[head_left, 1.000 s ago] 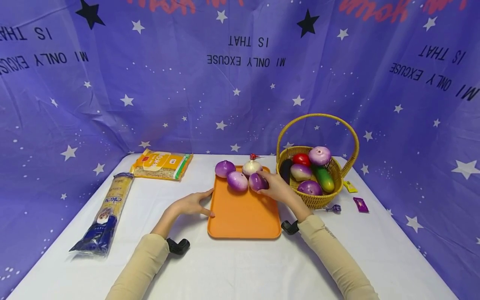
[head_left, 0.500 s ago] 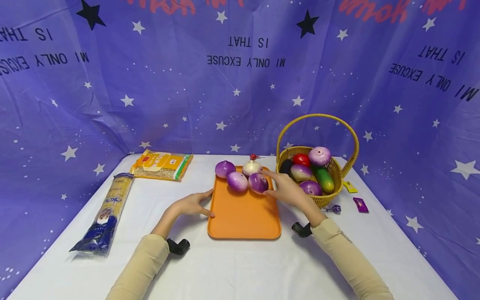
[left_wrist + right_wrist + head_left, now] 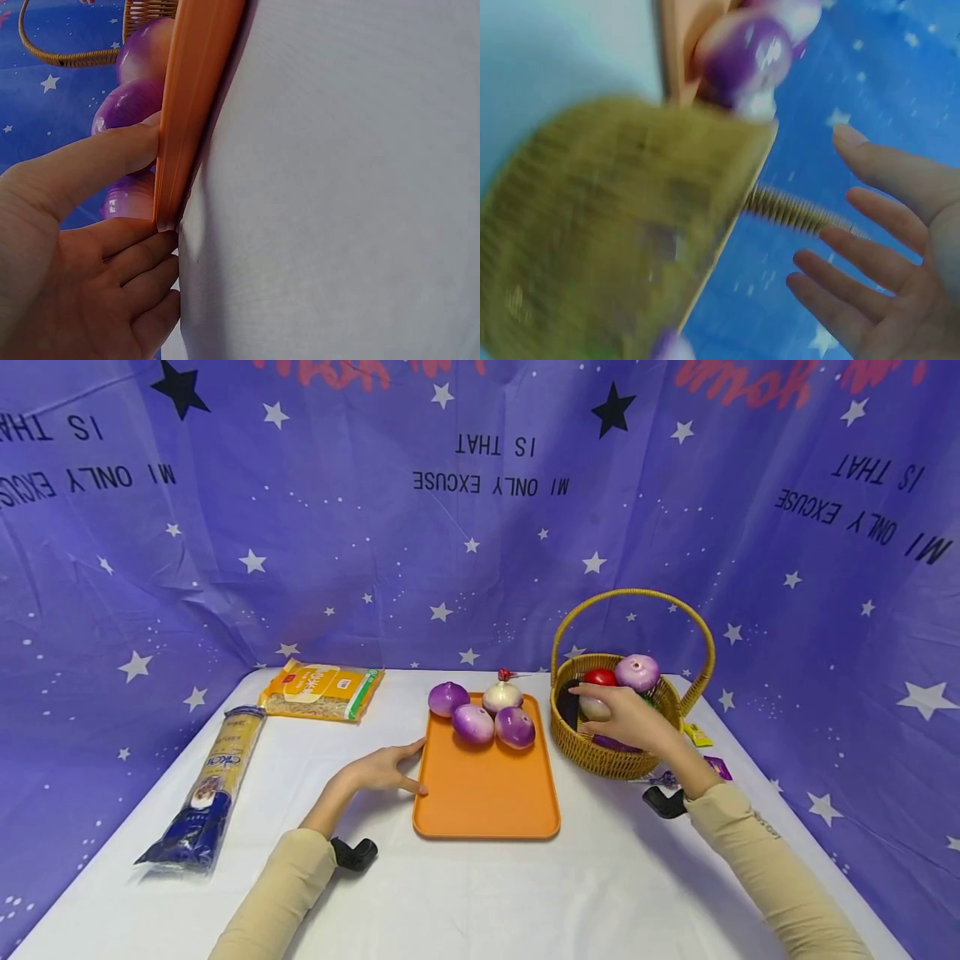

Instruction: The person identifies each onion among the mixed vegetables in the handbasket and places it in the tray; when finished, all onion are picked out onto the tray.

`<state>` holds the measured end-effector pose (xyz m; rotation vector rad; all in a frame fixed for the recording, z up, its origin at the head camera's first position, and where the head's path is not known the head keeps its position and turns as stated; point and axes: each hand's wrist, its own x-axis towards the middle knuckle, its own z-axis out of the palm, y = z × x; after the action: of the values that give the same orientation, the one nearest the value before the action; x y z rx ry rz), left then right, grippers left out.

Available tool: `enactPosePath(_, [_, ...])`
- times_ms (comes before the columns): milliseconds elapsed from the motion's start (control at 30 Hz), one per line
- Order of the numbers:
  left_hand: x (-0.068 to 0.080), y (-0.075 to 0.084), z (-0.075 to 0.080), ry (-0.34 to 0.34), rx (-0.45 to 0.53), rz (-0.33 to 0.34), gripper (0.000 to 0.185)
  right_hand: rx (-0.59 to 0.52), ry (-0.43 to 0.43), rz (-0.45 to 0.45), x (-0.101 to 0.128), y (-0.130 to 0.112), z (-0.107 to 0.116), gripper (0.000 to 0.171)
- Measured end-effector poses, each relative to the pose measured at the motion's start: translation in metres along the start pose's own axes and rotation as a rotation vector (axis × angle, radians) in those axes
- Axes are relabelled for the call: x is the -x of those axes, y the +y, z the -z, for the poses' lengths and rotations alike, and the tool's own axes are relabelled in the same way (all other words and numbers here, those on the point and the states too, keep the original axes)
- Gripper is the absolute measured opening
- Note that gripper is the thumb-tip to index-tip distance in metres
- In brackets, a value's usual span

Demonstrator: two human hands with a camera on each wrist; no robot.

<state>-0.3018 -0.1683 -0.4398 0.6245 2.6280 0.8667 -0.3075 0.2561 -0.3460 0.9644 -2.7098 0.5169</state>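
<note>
My left hand (image 3: 380, 770) rests at the left edge of the orange tray (image 3: 487, 793). In the left wrist view its thumb touches the tray wall (image 3: 196, 82) and its fairly straight fingers meet the side. At the tray's far end sit a white-and-purple onion (image 3: 502, 697) and three purple onions, one (image 3: 515, 727) nearest the basket. My right hand (image 3: 633, 718) hangs over the wicker basket (image 3: 611, 764), fingers spread and holding nothing. Below it, a pale purple onion (image 3: 595, 708) and a dark eggplant-like vegetable (image 3: 567, 706) are partly hidden.
The basket also holds a tomato (image 3: 600, 677) and another onion (image 3: 637, 672), under a tall handle (image 3: 633, 592). Wrapped candies (image 3: 697, 735) lie to its right, a red lollipop (image 3: 504, 674) behind the tray. An orange food packet (image 3: 322, 691) and a pasta bag (image 3: 206, 793) lie left.
My right hand has let go of the purple onion on the tray and moved right, over the basket. My left hand has stayed at the tray's edge.
</note>
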Motion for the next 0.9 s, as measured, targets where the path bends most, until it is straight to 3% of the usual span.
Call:
enactPosePath(267, [0.002, 0.001, 0.002, 0.003, 0.001, -0.005, 0.099, 0.066, -0.06, -0.067, -0.004, 0.041, 0.031, 0.051])
enactPosePath(467, [0.003, 0.003, 0.004, -0.003, 0.0, 0.008, 0.099, 0.07, -0.105, -0.192, -0.014, 0.062, 0.046, 0.052])
enactPosePath(900, [0.002, 0.003, 0.001, -0.015, 0.025, 0.019, 0.097, 0.061, -0.126, -0.317, -0.028, 0.109, 0.036, 0.051])
